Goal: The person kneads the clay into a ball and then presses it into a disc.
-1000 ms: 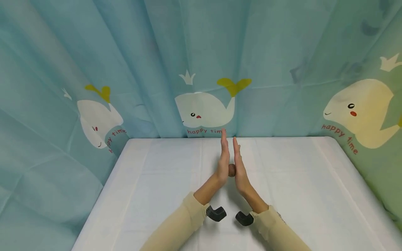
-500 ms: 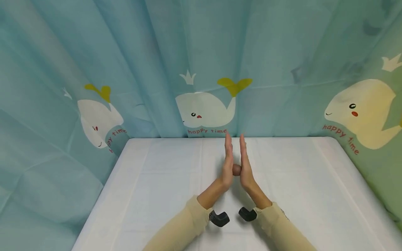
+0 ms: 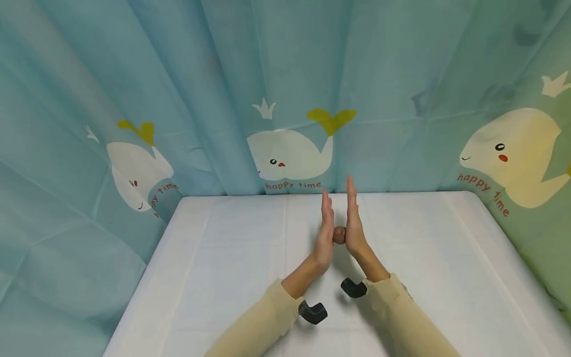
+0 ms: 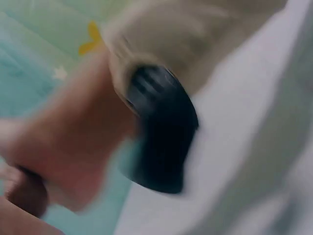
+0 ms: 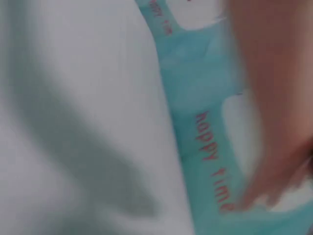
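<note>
Both hands stand upright on edge over the middle of the white table [image 3: 223, 277], palms facing each other with a small brown ball [image 3: 339, 235] pressed between them. The left hand [image 3: 325, 233] has its fingers straight and together, pointing up and toward the far edge of the table; its palm touches the left side of the ball. The right hand [image 3: 354, 220] is likewise flat with straight fingers, its palm against the right side of the ball, and it sits a little farther and higher than the left, so its fingertips reach above the left ones. The ball shows only as a small rounded patch in the gap between the heels of the palms, held above the tabletop. Cream sleeves cover both forearms, each with a dark camera mount at the wrist. A blue curtain [image 3: 178, 74] printed with white whales hangs behind and to the sides of the table. The wrist views are blurred; the left one shows the brown ball [image 4: 27, 193] against skin.
</note>
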Demonstrator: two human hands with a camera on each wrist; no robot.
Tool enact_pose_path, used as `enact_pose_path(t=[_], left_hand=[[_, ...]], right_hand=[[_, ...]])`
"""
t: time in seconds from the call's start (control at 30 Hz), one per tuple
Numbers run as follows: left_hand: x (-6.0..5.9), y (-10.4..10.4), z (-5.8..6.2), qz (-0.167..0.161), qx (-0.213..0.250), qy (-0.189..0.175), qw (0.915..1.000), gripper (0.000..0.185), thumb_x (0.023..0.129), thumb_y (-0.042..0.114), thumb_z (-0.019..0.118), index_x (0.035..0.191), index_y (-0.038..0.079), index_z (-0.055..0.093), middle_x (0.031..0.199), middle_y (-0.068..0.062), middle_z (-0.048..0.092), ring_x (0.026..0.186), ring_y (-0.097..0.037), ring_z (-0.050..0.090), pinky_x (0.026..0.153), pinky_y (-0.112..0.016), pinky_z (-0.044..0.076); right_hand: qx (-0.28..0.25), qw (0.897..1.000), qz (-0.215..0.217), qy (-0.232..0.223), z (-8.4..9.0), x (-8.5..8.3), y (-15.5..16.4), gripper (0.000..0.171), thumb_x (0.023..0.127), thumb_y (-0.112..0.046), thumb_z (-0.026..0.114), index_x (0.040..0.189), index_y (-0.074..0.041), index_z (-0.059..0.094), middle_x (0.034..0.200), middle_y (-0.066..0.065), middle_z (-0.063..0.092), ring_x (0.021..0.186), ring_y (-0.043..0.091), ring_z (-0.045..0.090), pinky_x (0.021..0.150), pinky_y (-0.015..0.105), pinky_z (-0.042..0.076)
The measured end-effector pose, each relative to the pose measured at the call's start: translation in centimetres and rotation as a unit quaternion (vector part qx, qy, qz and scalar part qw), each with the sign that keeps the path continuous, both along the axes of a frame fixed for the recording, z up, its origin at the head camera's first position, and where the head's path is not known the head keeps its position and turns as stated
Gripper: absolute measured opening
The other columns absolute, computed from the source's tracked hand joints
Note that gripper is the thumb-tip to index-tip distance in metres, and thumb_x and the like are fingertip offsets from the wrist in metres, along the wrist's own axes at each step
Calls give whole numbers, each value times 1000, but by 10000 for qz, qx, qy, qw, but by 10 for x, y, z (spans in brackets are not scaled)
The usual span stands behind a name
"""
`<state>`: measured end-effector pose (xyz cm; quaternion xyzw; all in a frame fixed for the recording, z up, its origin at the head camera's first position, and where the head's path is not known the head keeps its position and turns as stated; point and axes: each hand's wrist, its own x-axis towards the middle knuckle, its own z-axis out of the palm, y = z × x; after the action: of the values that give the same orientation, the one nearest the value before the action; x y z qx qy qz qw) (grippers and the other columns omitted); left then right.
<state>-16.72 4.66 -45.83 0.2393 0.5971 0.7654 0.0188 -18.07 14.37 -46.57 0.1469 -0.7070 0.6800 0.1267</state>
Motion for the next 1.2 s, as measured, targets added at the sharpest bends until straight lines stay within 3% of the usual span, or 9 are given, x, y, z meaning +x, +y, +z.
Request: enact_pose_path(t=[0.07,0.13,0.2,0.33,0.47,0.7,0.97,1.03,1.2], left_hand=[[-3,-2,8,18,118,102,9999,72,110,56,13,165,16,-12,172,-1,-12,158,-21,-6,125,-47,0],[-10,-4,14,155,7,291,9995,72,110,56,13,165,15,-11,172,-2,-11,158,-21,-6,125,-48,-1],[-20,-5,14,365,-312,442,9979,71,110,55,11,165,15,-9,172,-3,-9,158,-20,-6,125,-50,-2],[-34,-5,-1,656,-906,433,9928,73,109,58,6,166,15,-8,173,-3,-8,157,-20,-7,123,-56,-3],[-27,0,-14,462,-773,158,9958,69,109,56,6,166,19,-5,173,-1,-7,157,-19,-7,123,-56,-2],[0,6,-4,34,-295,232,9993,63,112,46,8,165,18,-10,172,-2,-11,155,-16,4,124,-41,9],[-23,0,8,469,-427,-124,9979,64,111,49,8,166,21,-7,173,2,-7,156,-14,-6,124,-50,-2],[-28,0,1,562,-569,-382,9961,64,110,51,5,166,24,-7,173,-3,-6,141,-18,41,113,-45,33],[-21,1,-11,462,-770,-195,9958,66,109,54,4,166,23,-8,173,-3,-7,123,-18,54,111,-49,33]], right_hand=[[-275,9991,258,-184,-8,3,-2,55,112,-39,3,166,-33,-2,167,5,10,119,2,48,62,22,34],[-347,9987,373,-60,-15,12,-9,55,113,-35,5,167,-26,-2,166,9,14,100,0,53,85,20,39],[-375,9986,372,47,-18,23,-18,55,113,-35,7,167,-24,0,165,10,18,88,1,51,73,22,39],[-321,9989,251,219,-9,35,-28,55,113,-38,11,167,-27,5,173,-4,-2,154,6,4,121,37,10],[87,9991,26,425,1,25,-21,55,114,-33,13,167,-22,9,173,-1,2,157,19,-7,122,54,-5],[-294,9994,106,148,-9,-2,2,54,113,-34,6,166,-30,4,171,-13,-1,156,8,-3,122,44,5],[-626,9967,442,256,-6,24,-20,56,113,-37,8,167,-22,6,173,-4,3,158,16,-4,123,52,-3],[-471,9974,375,393,3,29,-23,56,113,-37,10,167,-23,8,173,-4,5,158,17,-5,123,53,-5],[-243,9987,257,354,11,11,-14,55,113,-37,10,167,-27,10,172,-5,8,157,12,-1,123,51,-1]])
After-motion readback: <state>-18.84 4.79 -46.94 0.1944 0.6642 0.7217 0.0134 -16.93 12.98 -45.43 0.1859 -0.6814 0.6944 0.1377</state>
